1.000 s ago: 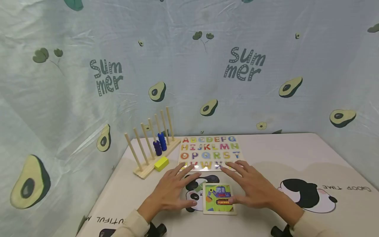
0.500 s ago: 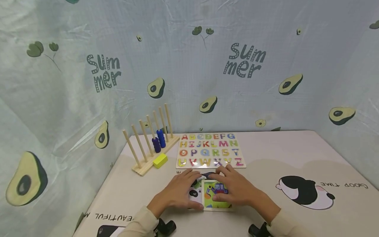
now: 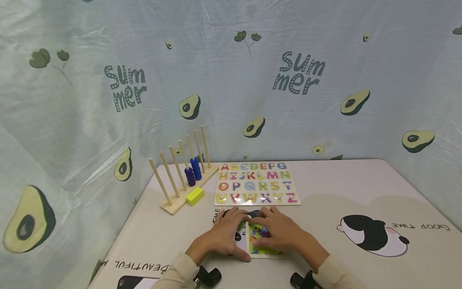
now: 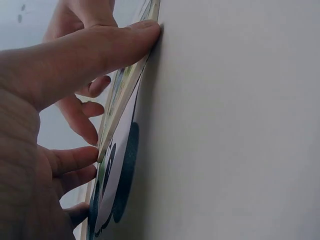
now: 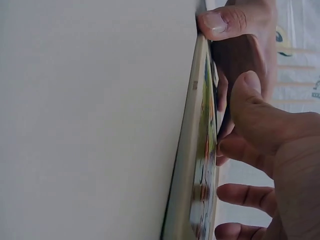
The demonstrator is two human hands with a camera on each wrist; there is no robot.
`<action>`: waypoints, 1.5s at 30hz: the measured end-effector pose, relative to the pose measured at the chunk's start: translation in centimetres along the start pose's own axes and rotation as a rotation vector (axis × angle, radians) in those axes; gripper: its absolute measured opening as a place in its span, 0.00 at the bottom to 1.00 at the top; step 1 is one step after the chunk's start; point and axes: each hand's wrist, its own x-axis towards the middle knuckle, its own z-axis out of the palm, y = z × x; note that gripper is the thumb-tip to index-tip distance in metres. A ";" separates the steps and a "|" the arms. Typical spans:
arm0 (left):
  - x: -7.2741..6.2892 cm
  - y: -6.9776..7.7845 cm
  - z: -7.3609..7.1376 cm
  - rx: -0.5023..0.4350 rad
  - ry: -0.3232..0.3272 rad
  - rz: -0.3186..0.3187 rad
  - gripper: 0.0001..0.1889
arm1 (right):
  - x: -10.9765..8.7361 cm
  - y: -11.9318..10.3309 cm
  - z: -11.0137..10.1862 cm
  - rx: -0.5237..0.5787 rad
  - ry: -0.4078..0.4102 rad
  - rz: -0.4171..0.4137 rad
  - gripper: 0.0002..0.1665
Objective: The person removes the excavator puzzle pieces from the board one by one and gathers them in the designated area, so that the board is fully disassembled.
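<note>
A small square picture puzzle with a pale wooden frame and a digger picture lies on the table in the head view. My left hand spans its left side, thumb at the near corner and fingertips at the far corner, gripping it. In the left wrist view, that thumb meets the frame's edge. Over the picture hovers my right hand, hiding much of it. Its fingertips reach the far edge, and its thumb stands raised above the picture in the right wrist view.
Behind the hands lies an alphabet board with coloured letters. At the left stands a wooden peg rack bearing dark blue and blue beads; a yellow block lies before it. A printed cloth wall rises behind the table.
Both hands have come down and inward to the puzzle; the left thumb has reached its near left corner. The right hand has moved left over the picture. The head view has shifted slightly.
</note>
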 end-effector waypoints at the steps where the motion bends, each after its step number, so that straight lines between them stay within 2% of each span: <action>1: 0.0 0.0 0.0 -0.003 0.000 -0.002 0.53 | 0.0 0.0 0.0 0.003 -0.004 -0.001 0.40; 5: -0.1 -0.1 0.2 0.000 0.007 -0.003 0.53 | 0.2 0.0 0.1 0.014 -0.006 -0.003 0.40; 12: 0.0 -0.2 0.4 0.021 0.020 0.002 0.55 | 0.2 0.2 -0.1 0.054 0.012 -0.022 0.34; 23: -0.1 -0.4 0.2 0.014 0.028 -0.001 0.54 | 1.1 0.6 -0.3 0.073 -0.023 -0.083 0.33; 30: -0.1 -0.4 0.4 0.024 0.021 -0.009 0.57 | 1.6 0.5 -0.2 0.121 -0.073 -0.018 0.40; 33: -0.3 -0.4 0.4 0.032 0.027 -0.017 0.59 | 1.8 0.1 -0.2 0.131 -0.074 -0.015 0.38; 40: 0.0 -0.2 0.5 0.026 0.019 0.000 0.58 | 1.9 -0.2 -0.2 0.145 -0.037 0.022 0.36; 45: -0.1 -0.3 0.4 0.034 0.021 -0.009 0.58 | 2.0 -0.6 0.0 0.213 0.027 -0.005 0.27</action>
